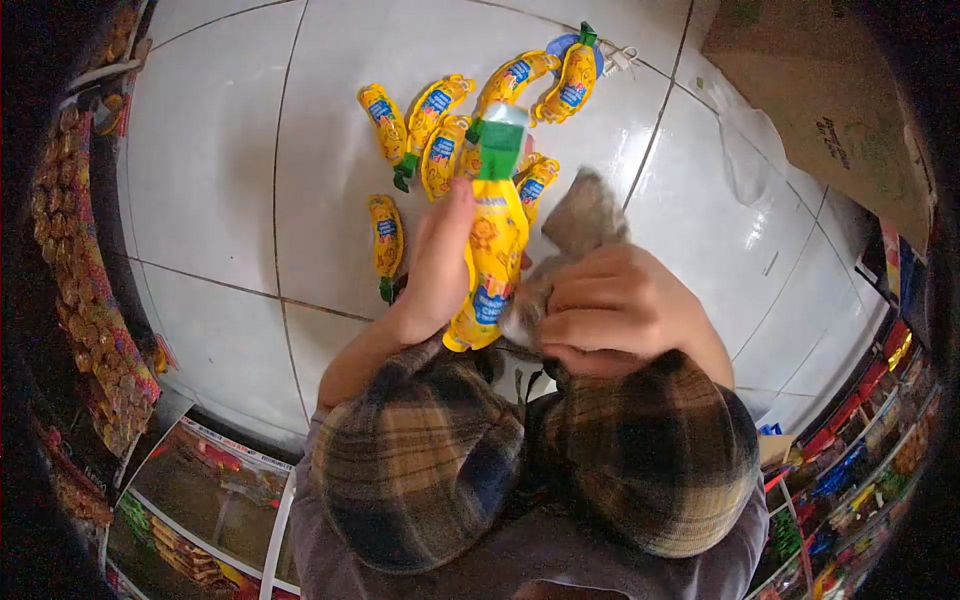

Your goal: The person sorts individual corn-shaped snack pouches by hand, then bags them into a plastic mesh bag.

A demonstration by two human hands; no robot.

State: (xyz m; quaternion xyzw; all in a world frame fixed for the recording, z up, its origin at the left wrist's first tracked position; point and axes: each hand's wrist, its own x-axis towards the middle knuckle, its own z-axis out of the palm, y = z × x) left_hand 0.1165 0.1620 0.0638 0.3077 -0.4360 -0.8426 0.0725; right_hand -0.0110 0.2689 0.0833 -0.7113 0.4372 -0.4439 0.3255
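My left hand (440,255) is closed around a yellow banana-shaped packet (493,225) with a green top and a blue label, held upright in front of my knees. My right hand (615,305) grips a crumpled grey-brown cloth (585,215) beside the packet; part of the cloth lies against the packet's lower side. Several more banana-shaped packets (440,155) lie on the tiled floor beyond my hands. One packet (385,240) lies apart on the left. At the far end another packet (572,85) rests over a round blue object (560,45).
White floor tiles (200,200) stretch around me. A cardboard box (820,110) stands at the upper right, with clear plastic (745,150) near it. Shelves of packaged goods (95,290) line the left, and more stocked shelves (860,470) are at the lower right.
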